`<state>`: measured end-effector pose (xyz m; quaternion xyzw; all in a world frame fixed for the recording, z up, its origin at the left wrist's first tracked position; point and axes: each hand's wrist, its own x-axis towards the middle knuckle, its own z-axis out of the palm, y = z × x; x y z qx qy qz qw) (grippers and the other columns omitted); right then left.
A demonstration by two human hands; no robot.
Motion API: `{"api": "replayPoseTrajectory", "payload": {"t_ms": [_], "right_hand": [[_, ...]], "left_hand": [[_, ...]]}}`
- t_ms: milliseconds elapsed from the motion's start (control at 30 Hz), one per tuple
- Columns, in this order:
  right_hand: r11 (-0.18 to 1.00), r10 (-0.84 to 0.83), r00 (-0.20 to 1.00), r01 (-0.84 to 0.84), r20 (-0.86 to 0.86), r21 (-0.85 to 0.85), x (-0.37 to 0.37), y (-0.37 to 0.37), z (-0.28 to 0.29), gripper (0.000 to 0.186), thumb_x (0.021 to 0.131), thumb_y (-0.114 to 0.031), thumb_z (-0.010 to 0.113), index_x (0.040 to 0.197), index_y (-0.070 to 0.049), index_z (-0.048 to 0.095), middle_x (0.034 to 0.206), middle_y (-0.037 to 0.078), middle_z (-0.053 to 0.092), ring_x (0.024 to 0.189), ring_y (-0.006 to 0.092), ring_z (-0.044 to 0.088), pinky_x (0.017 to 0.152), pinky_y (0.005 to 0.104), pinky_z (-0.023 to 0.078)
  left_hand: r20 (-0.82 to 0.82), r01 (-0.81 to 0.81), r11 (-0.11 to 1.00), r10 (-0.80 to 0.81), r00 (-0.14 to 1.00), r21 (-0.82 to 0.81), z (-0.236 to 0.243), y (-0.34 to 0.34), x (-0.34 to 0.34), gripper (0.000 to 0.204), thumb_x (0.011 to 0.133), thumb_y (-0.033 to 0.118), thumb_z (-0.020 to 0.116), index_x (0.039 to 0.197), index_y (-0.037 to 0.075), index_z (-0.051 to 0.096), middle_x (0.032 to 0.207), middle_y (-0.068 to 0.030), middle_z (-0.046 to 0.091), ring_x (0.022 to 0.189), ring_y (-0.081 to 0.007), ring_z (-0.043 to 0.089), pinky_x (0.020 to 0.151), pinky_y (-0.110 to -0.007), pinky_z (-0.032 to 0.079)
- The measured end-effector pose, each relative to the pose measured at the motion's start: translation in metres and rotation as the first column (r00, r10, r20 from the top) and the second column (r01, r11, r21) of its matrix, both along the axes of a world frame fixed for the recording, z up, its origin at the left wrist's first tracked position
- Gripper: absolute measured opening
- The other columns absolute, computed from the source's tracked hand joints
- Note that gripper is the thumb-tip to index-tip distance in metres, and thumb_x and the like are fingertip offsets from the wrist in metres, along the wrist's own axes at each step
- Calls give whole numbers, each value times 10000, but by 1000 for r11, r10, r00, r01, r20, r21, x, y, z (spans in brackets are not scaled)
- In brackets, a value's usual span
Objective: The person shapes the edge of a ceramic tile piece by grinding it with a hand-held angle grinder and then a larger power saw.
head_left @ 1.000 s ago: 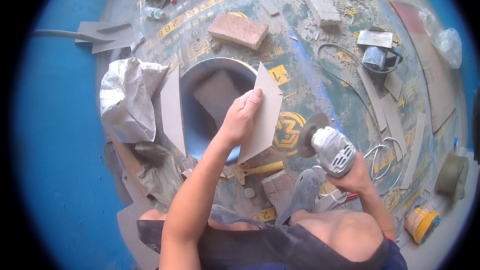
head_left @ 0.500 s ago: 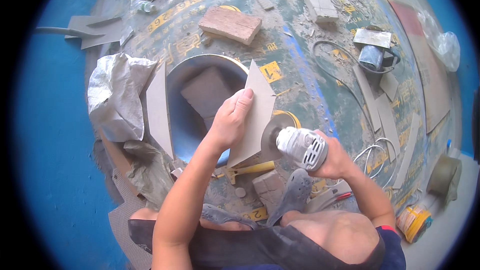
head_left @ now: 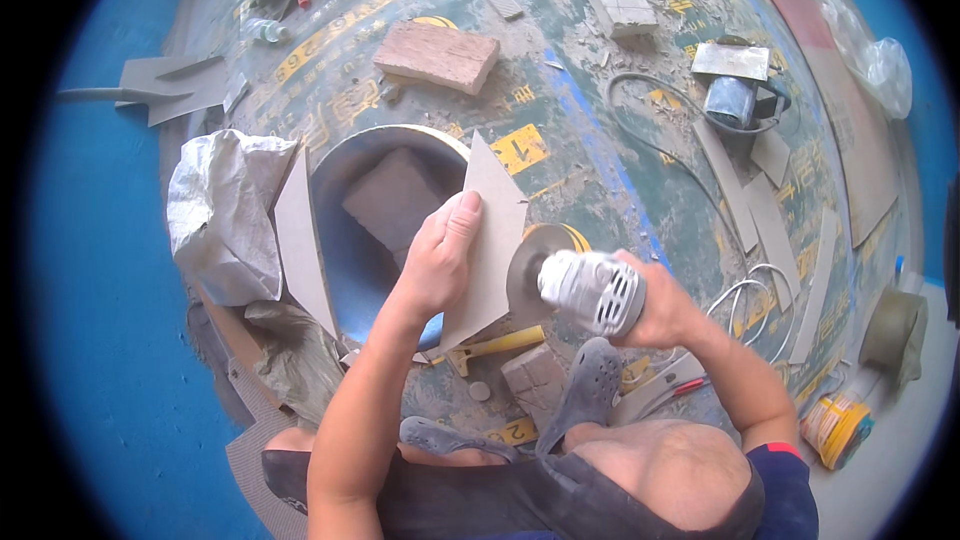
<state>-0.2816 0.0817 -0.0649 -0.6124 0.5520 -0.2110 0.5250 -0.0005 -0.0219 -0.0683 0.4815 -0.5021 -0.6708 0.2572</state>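
My left hand (head_left: 437, 255) grips a pale grey tile piece (head_left: 497, 235) with pointed ends, thumb on its near face. The tile stands tilted against the right side of a round tub (head_left: 330, 290). In my right hand (head_left: 655, 305) is a white-bodied angle grinder (head_left: 600, 292), my fingers wrapped round it. Its disc (head_left: 528, 265) is at the tile's right edge; whether they touch I cannot tell. Inside the tub lies a grey block (head_left: 392, 198). A second tile piece (head_left: 297, 245) leans on the tub's left side.
A yellow-handled hammer (head_left: 500, 344) and a broken block (head_left: 535, 377) lie near my feet. Beyond the tub is a reddish brick (head_left: 437, 55). Tile strips (head_left: 770, 230) and a looping cable (head_left: 650, 155) lie to the right, a white sack (head_left: 222, 215) to the left.
The whole view has shifted slightly, so things on the floor appear farther left. My hands keep hold of the tile and grinder, the disc staying close by the tile's edge.
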Motion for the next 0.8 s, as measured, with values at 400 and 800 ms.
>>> {"api": "replayPoseTrajectory", "payload": {"t_ms": [400, 800], "right_hand": [[999, -34, 999, 33, 32, 23, 2, -2, 4, 610, 591, -185, 860, 1134, -56, 615, 980, 165, 723, 925, 378, 710, 831, 417, 545], [1000, 17, 1000, -16, 27, -20, 4, 1, 5, 593, 601, -200, 863, 1117, -63, 604, 925, 166, 727, 875, 398, 708, 795, 428, 554]], "left_hand": [[-57, 12, 1000, -13, 998, -29, 7, 0, -4, 490, 1140, 421, 384, 1202, 6, 637, 1046, -40, 681, 932, -106, 616, 856, -280, 503], [-50, -3, 1000, 3, 999, -6, 1, 0, 0, 508, 1140, 424, 379, 1255, -5, 626, 1088, -49, 684, 982, -110, 621, 896, -288, 498]]}}
